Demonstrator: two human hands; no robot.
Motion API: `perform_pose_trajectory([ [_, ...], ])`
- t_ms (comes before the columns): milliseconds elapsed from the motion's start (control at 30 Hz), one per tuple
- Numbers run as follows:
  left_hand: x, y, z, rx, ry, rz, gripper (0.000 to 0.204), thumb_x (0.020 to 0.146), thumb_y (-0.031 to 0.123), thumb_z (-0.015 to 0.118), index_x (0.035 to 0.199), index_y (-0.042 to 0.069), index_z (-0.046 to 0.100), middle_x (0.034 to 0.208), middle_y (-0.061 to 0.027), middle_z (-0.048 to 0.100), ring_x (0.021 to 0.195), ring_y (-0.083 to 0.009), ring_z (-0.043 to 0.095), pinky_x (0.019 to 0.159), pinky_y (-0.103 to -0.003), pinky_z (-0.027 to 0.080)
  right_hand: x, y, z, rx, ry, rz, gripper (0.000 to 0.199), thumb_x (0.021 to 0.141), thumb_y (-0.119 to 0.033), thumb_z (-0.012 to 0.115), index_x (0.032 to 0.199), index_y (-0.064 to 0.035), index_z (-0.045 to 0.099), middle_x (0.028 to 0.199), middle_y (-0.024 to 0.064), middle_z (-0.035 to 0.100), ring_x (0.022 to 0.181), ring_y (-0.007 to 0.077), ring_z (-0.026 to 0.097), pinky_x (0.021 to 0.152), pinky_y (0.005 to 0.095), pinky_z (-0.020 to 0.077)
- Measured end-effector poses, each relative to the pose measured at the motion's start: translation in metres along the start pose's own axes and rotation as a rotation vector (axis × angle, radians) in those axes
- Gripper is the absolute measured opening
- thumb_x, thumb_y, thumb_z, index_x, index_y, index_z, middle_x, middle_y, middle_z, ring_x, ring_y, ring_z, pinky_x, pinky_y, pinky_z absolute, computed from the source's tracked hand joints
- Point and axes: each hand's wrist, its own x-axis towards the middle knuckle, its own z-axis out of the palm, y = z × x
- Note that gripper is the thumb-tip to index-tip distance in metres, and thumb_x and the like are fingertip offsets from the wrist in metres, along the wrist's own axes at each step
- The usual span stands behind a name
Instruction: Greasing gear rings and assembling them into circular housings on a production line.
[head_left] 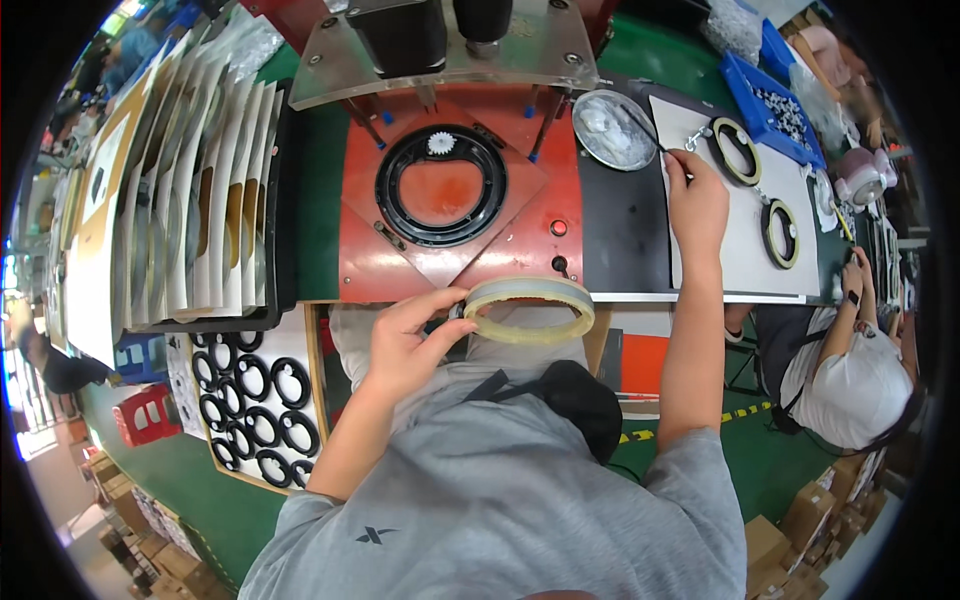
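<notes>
My left hand point(408, 345) grips a pale yellow, translucent ring point(545, 330) by its left side, thumb below and fingers above, over the near edge of the bench. My right hand point(698, 205) is closed around a thin dark stick point(638, 121), perhaps a brush. Its far end reaches over a round dish point(648, 150) of white, paste-like stuff point(605, 125). Beyond the held ring, a black ring-shaped part point(383, 195) with a small white gear point(440, 144) lies on the red base point(530, 245) of a press-like machine.
Two ring assemblies point(736, 150) lie on a white sheet point(745, 245) at right, near a blue bin point(790, 145) of small parts. Card dividers point(215, 200) stand at left. Several black rings point(262, 425) fill a lower tray. A clear machine plate point(480, 75) overhangs the base. Another person point(850, 380) sits at right.
</notes>
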Motion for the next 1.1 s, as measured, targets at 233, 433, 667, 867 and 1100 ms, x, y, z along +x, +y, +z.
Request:
perform_pose_trajectory([
  [233,-0.001,0.014,-0.004,-0.032,-0.038,-0.042,0.032,0.085,0.005,0.082,0.116,0.000,0.074,0.100,-0.0072,0.076,0.085,-0.0127,0.067,0.078,-0.027,0.053,-0.023,-0.001,-0.028,0.218,-0.067,0.278,0.027,0.102,-0.024,0.066,0.112,-0.0006,0.075,0.085,0.0083,0.076,0.063,0.0115,0.061,0.063,0.0272,0.0484],
  [433,0.012,0.062,-0.027,0.051,-0.146,0.303,0.034,0.083,-0.005,0.075,0.117,-0.006,0.072,0.116,-0.0157,0.076,0.108,-0.0273,0.073,0.093,-0.035,0.057,-0.063,-0.025,-0.069,0.813,-0.314,0.483,0.032,0.106,-0.025,0.061,0.117,0.0039,0.070,0.089,0.0056,0.072,0.058,0.0044,0.049,0.053,0.0197,0.0366],
  [667,0.042,0.107,-0.037,0.282,-0.130,0.705,0.031,0.084,0.004,0.076,0.114,-0.003,0.073,0.120,-0.0193,0.073,0.103,-0.0304,0.073,0.086,-0.035,0.058,-0.104,-0.057,-0.096,1.066,-0.491,0.245,0.024,0.106,-0.011,0.060,0.122,0.0051,0.065,0.090,0.0131,0.072,0.052,0.0054,0.051,0.047,0.0180,0.0376],
  [867,0.035,0.106,-0.042,0.215,-0.085,0.745,0.030,0.085,0.012,0.078,0.111,-0.002,0.076,0.119,-0.0184,0.069,0.100,-0.0249,0.067,0.083,-0.033,0.056,-0.097,-0.087,-0.108,0.828,-0.552,-0.035,0.021,0.096,0.003,0.066,0.117,0.0064,0.070,0.097,0.0136,0.071,0.071,0.0086,0.062,0.057,0.0182,0.0427],
  [1100,0.026,0.100,-0.044,0.170,-0.070,0.748,0.029,0.087,0.012,0.078,0.111,-0.004,0.077,0.117,-0.0171,0.064,0.098,-0.0239,0.066,0.082,-0.033,0.056,-0.078,-0.120,-0.108,0.693,-0.620,-0.305,0.023,0.087,0.010,0.069,0.109,0.0055,0.074,0.094,0.0125,0.071,0.081,0.0162,0.067,0.068,0.0244,0.0497],
])
